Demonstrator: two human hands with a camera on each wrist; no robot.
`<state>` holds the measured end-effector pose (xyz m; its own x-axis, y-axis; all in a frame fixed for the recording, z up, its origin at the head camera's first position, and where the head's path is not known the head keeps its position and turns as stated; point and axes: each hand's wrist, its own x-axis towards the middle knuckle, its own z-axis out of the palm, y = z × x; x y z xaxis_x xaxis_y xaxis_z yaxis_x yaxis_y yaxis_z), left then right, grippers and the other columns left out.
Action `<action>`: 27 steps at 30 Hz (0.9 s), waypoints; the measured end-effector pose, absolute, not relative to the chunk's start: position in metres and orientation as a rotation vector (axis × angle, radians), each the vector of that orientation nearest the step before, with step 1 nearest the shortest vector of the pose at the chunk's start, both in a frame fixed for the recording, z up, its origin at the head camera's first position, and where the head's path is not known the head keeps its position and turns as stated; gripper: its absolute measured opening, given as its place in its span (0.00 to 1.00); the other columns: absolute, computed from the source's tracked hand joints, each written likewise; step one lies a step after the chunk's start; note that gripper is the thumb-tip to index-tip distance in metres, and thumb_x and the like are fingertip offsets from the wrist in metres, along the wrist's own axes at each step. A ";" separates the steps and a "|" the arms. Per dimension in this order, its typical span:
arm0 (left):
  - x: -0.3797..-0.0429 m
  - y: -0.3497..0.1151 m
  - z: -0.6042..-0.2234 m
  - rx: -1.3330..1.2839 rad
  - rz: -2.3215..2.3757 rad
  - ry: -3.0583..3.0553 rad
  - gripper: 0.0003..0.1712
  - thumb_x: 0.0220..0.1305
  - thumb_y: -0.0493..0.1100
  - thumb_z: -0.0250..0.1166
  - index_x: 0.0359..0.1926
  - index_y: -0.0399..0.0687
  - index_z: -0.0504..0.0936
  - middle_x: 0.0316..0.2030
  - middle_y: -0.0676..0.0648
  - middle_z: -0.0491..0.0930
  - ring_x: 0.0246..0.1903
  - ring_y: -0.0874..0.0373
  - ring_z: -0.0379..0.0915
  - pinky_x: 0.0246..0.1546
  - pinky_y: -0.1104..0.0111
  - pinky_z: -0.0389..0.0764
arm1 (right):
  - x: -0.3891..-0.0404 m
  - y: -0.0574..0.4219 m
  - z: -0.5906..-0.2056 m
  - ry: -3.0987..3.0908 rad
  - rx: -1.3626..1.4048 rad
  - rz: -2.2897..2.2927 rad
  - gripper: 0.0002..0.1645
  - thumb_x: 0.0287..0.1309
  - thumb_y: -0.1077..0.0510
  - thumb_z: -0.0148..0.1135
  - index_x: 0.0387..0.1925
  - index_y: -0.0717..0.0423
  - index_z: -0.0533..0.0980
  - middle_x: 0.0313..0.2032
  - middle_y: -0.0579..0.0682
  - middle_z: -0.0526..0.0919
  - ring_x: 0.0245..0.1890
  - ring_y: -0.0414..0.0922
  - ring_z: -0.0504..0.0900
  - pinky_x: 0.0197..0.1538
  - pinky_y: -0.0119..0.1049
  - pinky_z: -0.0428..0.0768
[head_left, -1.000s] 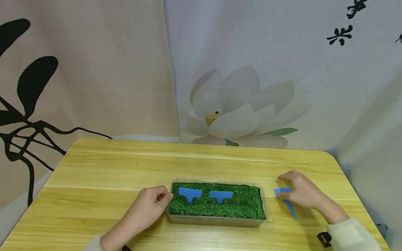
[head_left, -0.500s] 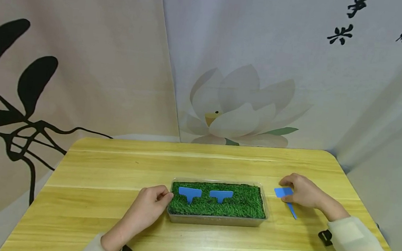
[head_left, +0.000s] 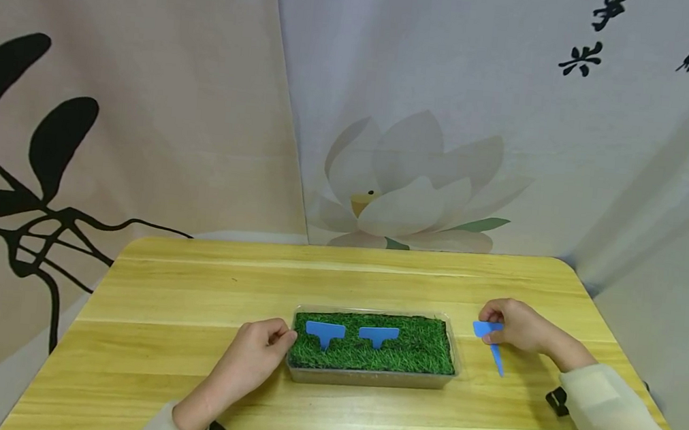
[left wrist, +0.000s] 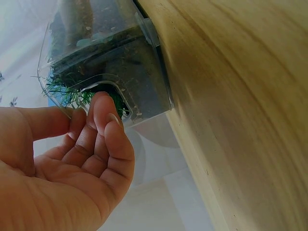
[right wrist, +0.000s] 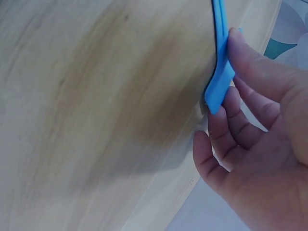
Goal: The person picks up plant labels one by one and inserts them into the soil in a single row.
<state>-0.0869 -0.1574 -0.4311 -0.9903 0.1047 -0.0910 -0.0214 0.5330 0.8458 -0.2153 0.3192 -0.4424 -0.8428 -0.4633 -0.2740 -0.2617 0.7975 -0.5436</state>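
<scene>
A clear plastic box point(head_left: 367, 379) filled with green artificial grass point(head_left: 412, 354) sits on the table. Two blue T-shaped plant labels stand in the grass, a left one point(head_left: 325, 331) and a middle one point(head_left: 378, 335). My left hand point(head_left: 255, 351) pinches the box's left end between thumb and fingertips; the left wrist view shows the clear wall point(left wrist: 144, 86) there. Right of the box, my right hand point(head_left: 519, 328) pinches another blue plant label point(head_left: 485, 329) by its head, the stem slanting down toward me. Whether its tip touches the table is unclear. In the right wrist view the thumb lies on the label point(right wrist: 221, 62).
The wooden table point(head_left: 203, 278) ends at a curtain point(head_left: 204, 128) with printed plants behind it. Another pale curtain point(head_left: 672, 271) hangs along the right side. A dark strap part point(head_left: 558, 401) shows beneath the right sleeve.
My right thumb and fingers have closed on the blue label, and its stem has swung slightly to the left. The left hand, box and two standing labels have stayed put.
</scene>
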 end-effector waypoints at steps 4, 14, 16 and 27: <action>-0.087 -0.158 -0.432 0.080 1.460 2.637 0.20 0.76 0.39 0.64 0.22 0.48 0.75 0.15 0.54 0.66 0.14 0.65 0.53 0.21 0.71 0.61 | -0.216 0.320 -0.443 2.586 -0.532 -0.697 0.15 0.55 0.62 0.80 0.40 0.59 0.81 0.34 0.46 0.80 0.35 0.45 0.74 0.39 0.37 0.76; -0.087 -0.158 -0.431 0.083 1.457 2.634 0.19 0.76 0.38 0.64 0.23 0.48 0.76 0.15 0.54 0.67 0.14 0.65 0.53 0.20 0.71 0.61 | -0.215 0.321 -0.439 2.612 -0.578 -0.713 0.13 0.55 0.60 0.80 0.37 0.58 0.81 0.32 0.44 0.81 0.32 0.42 0.75 0.36 0.35 0.76; -0.088 -0.158 -0.431 0.084 1.455 2.638 0.19 0.76 0.38 0.63 0.23 0.48 0.76 0.15 0.54 0.67 0.14 0.65 0.53 0.20 0.71 0.62 | -0.214 0.321 -0.437 2.605 -0.574 -0.754 0.12 0.57 0.60 0.79 0.36 0.57 0.82 0.31 0.44 0.82 0.32 0.41 0.76 0.36 0.34 0.77; -0.088 -0.158 -0.432 0.061 1.437 2.629 0.19 0.76 0.38 0.63 0.23 0.49 0.76 0.15 0.54 0.67 0.14 0.64 0.54 0.20 0.72 0.61 | -0.213 0.318 -0.422 2.602 -0.521 -0.923 0.07 0.62 0.58 0.75 0.38 0.57 0.87 0.31 0.44 0.86 0.31 0.40 0.80 0.36 0.34 0.79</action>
<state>-0.0882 -0.1576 -0.4323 -0.9887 0.1050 -0.1070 -0.0335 0.5414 0.8401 -0.2126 0.3183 -0.4216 -0.8784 -0.4413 -0.1836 -0.2268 0.7230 -0.6525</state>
